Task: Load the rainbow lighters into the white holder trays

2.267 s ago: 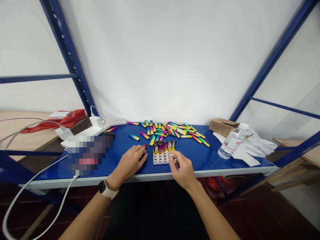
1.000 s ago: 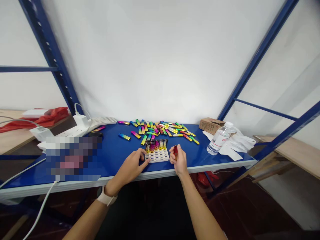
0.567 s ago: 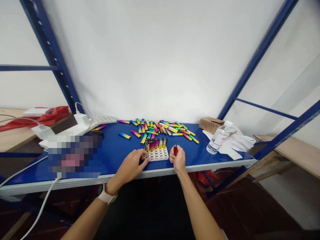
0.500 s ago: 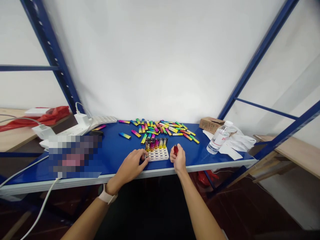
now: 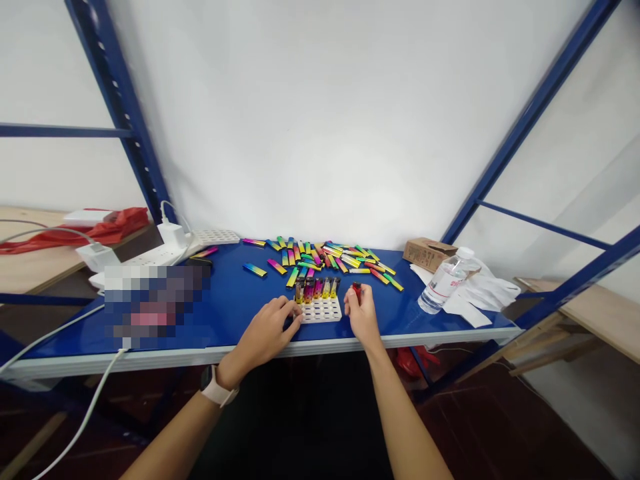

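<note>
A white rack (image 5: 323,311) with rows of holes lies near the table's front edge. Several see-through lighters (image 5: 317,289) in yellow, pink and dark tints stand upright along its back row. My left hand (image 5: 270,328) curls its fingers and thumb at the rack's left end, gripping it. To the right of the rack, my right hand (image 5: 364,317) is closed around a red lighter (image 5: 357,289), whose upper end pokes out above the fingers. Behind the rack, many shiny rainbow-coloured lighter sleeves (image 5: 255,270) lie scattered in a loose pile.
At the right stand a clear water bottle (image 5: 445,283), a brown cardboard box (image 5: 427,252) and crumpled white plastic (image 5: 493,287). Toward the left are a white power strip (image 5: 150,257), a blurred-out object (image 5: 155,307) and another white rack (image 5: 217,237). Blue metal posts (image 5: 120,100) frame the blue table.
The view has shifted slightly, so everything sits a little further right. My right hand has turned a little with the red lighter. My left hand stays at the rack.
</note>
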Action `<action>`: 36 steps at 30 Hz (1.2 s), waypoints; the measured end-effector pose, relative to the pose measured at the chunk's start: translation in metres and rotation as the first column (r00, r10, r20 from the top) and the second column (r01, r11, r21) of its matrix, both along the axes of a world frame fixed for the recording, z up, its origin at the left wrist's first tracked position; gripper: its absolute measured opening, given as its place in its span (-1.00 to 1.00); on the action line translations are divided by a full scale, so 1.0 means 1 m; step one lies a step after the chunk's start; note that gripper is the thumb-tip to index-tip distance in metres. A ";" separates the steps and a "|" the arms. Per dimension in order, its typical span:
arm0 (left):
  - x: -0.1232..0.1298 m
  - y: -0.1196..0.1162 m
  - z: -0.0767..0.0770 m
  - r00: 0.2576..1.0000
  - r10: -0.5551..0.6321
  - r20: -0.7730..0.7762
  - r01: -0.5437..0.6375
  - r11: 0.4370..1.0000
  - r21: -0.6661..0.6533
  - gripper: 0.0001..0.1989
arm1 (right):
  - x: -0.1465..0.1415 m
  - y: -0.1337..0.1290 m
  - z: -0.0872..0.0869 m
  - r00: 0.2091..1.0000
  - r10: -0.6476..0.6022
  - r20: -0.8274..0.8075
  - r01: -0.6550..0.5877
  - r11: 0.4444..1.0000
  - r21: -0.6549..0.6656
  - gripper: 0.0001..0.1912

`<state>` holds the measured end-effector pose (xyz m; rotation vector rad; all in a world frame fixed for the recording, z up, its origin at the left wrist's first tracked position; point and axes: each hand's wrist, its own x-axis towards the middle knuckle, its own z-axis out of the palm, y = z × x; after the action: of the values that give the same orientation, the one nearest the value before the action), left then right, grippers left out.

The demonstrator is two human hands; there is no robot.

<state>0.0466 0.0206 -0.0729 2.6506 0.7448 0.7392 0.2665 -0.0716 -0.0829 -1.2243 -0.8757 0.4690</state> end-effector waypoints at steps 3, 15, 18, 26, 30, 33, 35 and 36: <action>0.000 -0.001 0.001 1.000 0.007 -0.013 -0.007 1.000 0.020 -0.74 | 0.003 -0.001 0.016 0.965 -0.036 0.261 0.037 0.999 -0.001 -0.69; 0.000 -0.001 -0.003 1.000 0.009 -0.017 -0.008 0.997 0.072 -0.77 | -0.006 0.025 0.026 0.781 0.097 0.617 -0.101 0.994 -0.028 -0.75; -0.001 -0.001 -0.004 1.000 0.013 -0.026 -0.011 0.997 0.080 -0.78 | -0.003 0.025 0.025 0.767 0.109 0.632 -0.080 0.994 -0.075 -0.71; 0.000 -0.002 -0.004 0.999 0.013 -0.031 -0.010 0.996 0.091 -0.78 | 0.001 0.019 0.047 0.460 0.081 0.884 0.004 0.996 -0.094 -0.79; 0.000 -0.003 -0.003 1.000 0.016 -0.026 -0.014 0.996 0.093 -0.78 | 0.006 0.019 0.057 0.405 0.019 0.914 0.061 0.997 -0.048 -0.70; 0.000 -0.002 -0.003 1.000 0.017 -0.019 -0.015 0.996 0.085 -0.78 | 0.028 0.028 0.054 0.488 -0.064 0.870 0.220 0.974 -0.052 -0.60; 0.000 -0.002 -0.004 1.000 0.015 -0.015 -0.013 0.997 0.080 -0.77 | 0.048 0.038 0.048 0.507 -0.087 0.857 0.344 0.932 -0.110 -0.59; 0.000 -0.002 -0.004 1.000 0.016 -0.014 -0.015 0.997 0.078 -0.77 | 0.057 0.043 0.043 0.504 -0.073 0.860 0.365 0.921 -0.136 -0.63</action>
<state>0.0464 0.0186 -0.0772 2.7255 0.7556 0.7686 0.3237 -0.0287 -0.0395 -1.8842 -1.4794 -0.2979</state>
